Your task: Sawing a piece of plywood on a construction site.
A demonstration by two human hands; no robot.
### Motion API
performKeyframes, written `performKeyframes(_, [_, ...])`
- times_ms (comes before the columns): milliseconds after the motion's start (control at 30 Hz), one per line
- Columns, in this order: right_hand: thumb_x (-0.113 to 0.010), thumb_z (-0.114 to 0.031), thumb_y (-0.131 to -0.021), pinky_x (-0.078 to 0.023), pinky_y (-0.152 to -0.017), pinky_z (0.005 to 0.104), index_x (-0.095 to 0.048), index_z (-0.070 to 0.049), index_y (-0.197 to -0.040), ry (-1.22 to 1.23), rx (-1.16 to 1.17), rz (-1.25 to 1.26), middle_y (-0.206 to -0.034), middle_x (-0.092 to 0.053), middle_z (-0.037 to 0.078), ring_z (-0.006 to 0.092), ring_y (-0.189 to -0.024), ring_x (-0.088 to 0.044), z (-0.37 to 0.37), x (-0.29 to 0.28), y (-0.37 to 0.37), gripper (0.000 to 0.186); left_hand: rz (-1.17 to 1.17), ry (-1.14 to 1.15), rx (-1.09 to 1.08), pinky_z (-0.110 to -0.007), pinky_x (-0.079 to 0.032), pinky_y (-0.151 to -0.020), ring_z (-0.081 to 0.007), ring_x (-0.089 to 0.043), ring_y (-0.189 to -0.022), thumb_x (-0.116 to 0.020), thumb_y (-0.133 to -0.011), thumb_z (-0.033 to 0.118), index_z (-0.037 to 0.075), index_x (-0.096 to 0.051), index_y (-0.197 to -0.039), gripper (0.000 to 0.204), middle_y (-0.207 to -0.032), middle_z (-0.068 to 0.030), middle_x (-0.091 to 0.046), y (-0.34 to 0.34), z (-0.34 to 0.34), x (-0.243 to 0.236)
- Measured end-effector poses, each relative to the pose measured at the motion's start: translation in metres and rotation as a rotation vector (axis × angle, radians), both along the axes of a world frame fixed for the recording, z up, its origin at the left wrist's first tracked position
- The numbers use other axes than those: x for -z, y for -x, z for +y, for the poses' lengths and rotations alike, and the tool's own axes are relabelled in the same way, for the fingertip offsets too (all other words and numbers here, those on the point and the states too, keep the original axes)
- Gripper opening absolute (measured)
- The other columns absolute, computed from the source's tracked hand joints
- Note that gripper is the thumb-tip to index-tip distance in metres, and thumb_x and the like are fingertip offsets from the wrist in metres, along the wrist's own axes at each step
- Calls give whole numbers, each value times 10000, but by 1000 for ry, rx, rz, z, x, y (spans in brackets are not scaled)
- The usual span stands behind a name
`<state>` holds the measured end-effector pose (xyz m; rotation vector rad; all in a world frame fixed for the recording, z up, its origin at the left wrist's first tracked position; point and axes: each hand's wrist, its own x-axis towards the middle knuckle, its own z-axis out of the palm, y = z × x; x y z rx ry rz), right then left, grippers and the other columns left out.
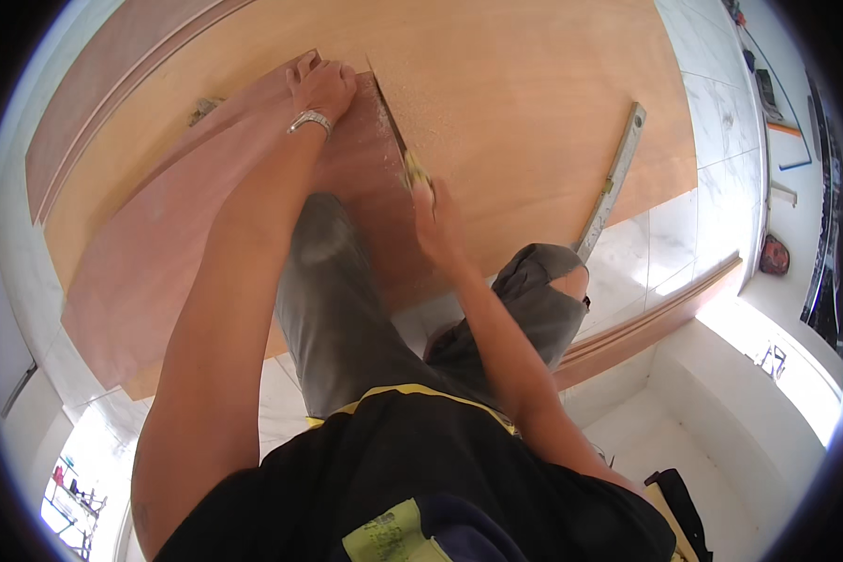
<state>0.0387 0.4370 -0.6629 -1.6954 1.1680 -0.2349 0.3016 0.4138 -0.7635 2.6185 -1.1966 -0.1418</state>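
A reddish-brown plywood sheet (225, 201) lies over a larger, lighter plywood sheet (515, 84). My left hand (324, 89), a metal watch (310, 120) on its wrist, is at the far end of the reddish sheet, fingers bent over its edge. My right hand (437, 220) is closed round the yellowish handle (414, 170) of a handsaw. The narrow dark saw blade (391, 114) points away from me along the reddish sheet's right edge. Pale sawdust (398, 70) is scattered beside the blade. My left knee rests on or just above the reddish sheet.
A metal spirit level (613, 178) lies at the right, its near end by my right knee. Long wooden boards (656, 314) stretch along the right. White marbled tiles (721, 117) surround the sheets. Several tools lie by the right wall, near a dark red object (774, 255).
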Motion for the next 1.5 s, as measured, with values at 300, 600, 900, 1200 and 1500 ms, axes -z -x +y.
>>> performKeyframes(300, [-490,-383,-1031,-486,-821,537,-589,12,-1165,-3,46,-112,-1012,-654,327,505,-987,-626,37,28,78,429,26,429,81,-464,-325,-1147,-398,-436,-1349,-530,-989,258,40,-623,-1244,349,-1380,-227,-562,-33,118,37])
performKeyframes(600, [-474,-420,-1022,-488,-817,583,-611,19,-1141,122,58,-204,-968,-664,338,537,-939,-630,32,32,68,475,233,-27,-53,-513,-234,-1196,-402,-345,-1427,-706,-858,130,154,-515,-1439,613,-1532,-158,-407,123,453,-8])
performKeyframes(900, [-472,-403,-1018,-478,-850,498,-627,42,-1049,152,51,-186,-1002,-657,308,469,-980,-630,30,36,55,473,228,-6,-197,-686,-71,-1176,-345,-92,-1550,-546,-950,475,206,-419,-1525,648,-1671,-52,-168,174,421,11])
performKeyframes(1200, [-461,-416,-1017,-476,-894,533,-617,76,-1117,241,-36,-71,-1064,-647,350,509,-1049,-617,7,41,41,525,190,131,-122,-756,-82,-1134,-339,-149,-1543,-590,-926,420,181,-516,-1458,588,-1608,-61,-314,166,437,47])
performKeyframes(1500, [-431,-423,-1014,-524,-660,456,-611,95,-1069,178,-53,-89,-868,-672,272,354,-697,-682,-5,54,-3,551,111,-67,-49,-677,-271,-1128,-374,-335,-1462,-740,-815,209,158,-632,-1310,509,-1532,-113,-431,111,401,-25])
